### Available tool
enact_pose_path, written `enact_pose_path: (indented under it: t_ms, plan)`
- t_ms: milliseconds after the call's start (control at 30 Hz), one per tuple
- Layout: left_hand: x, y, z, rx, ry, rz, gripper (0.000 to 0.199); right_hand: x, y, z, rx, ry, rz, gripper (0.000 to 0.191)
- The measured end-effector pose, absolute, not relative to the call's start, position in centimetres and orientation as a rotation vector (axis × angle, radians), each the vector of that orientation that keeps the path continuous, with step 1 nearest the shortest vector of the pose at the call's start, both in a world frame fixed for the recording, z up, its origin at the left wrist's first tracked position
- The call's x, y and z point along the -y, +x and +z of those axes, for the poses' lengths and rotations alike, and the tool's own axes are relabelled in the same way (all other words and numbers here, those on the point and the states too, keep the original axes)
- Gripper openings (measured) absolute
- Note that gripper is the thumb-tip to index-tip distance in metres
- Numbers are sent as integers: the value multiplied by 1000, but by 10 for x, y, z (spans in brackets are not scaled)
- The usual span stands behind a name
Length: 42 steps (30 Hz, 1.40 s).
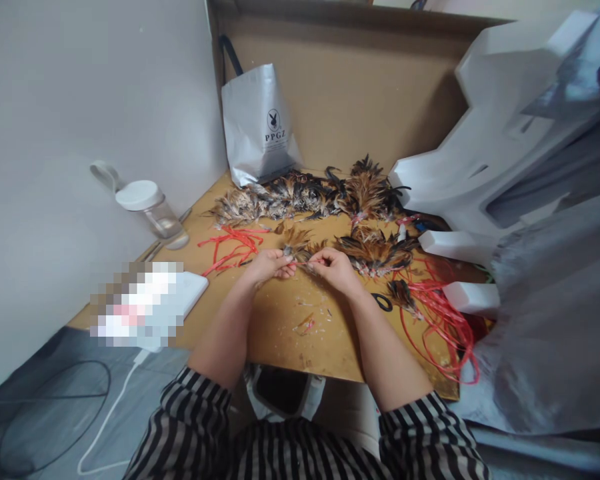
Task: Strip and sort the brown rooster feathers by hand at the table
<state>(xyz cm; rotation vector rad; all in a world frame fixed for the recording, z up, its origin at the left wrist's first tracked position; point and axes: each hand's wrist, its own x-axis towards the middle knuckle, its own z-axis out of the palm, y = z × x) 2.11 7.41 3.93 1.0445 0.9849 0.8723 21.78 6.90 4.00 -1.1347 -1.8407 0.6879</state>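
Observation:
Over the middle of the cardboard-coloured table [275, 333], my left hand [271, 267] is closed round the base of a small bunch of brown feathers [296, 241]. The tips of the feathers fan upward, away from me. My right hand [334, 267] pinches a thin red strip [301, 263] that runs across from the feather base. Whether the strip is wrapped round the quills is too small to tell. Right of my hands lies a larger heap of brown and black feather bunches [377, 253]. Red strips [237, 247] lie to the left.
A long row of feathers [300, 197] lies along the back, before a silver bag [260, 127]. A lidded bottle [153, 210] and a white device [193, 293] are at left. Tangled red strips [445, 320], a black ring [382, 302] and white foam [473, 298] occupy the right.

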Motion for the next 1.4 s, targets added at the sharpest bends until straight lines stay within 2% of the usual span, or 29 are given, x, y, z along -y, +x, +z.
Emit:
enact_pose_path:
  t_ms: [633,767,900,1000,1133,1400]
  plan:
    - [-69,30,36,-990,1272,760,25,-62,212,49,1801,-1131,283,12]
    - [-68,32,38,-1115,1241,770,20,-50,207,59,2036,-1131,112,19]
    - [-62,35,41,-1103,1467,567,20,-38,200,69,2306,-1033,-28,23]
    - [-57,40,40,-1032,1663,470,21,-38,200,69,2399,-999,39,24]
    - [-56,45,36,-991,1839,581,20,-44,206,65,2355,-1078,241,17]
    - [-54,52,31,-997,1656,553,21,-58,222,58,2032,-1207,788,15]
